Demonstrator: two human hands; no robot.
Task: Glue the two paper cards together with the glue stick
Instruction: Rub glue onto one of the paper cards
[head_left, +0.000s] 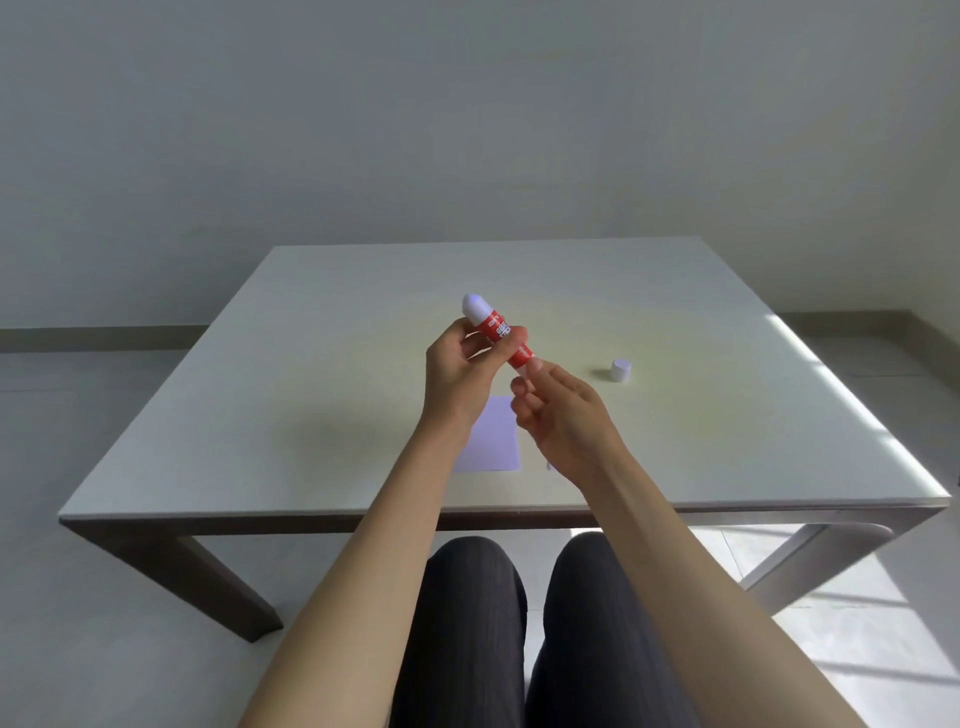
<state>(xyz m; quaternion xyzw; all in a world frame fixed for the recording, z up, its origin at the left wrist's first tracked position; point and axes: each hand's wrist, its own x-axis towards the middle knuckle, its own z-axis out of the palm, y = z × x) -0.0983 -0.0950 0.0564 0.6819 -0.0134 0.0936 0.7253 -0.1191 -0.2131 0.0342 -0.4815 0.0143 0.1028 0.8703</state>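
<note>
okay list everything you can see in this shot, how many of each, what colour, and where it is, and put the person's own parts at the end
glue stick: one, red body with white glue tip showing, held tilted above the table's middle
cap: one, white, on the table to the right of the hands
paper card: one visible, pale lilac-white, flat near the table's front edge, partly hidden by the wrists; a second card cannot be made out
table: one, white top, dark legs
left hand: grips the stick's body
right hand: fingertips at the stick's lower end
legs: two, dark trousers, under the table's front edge
</note>
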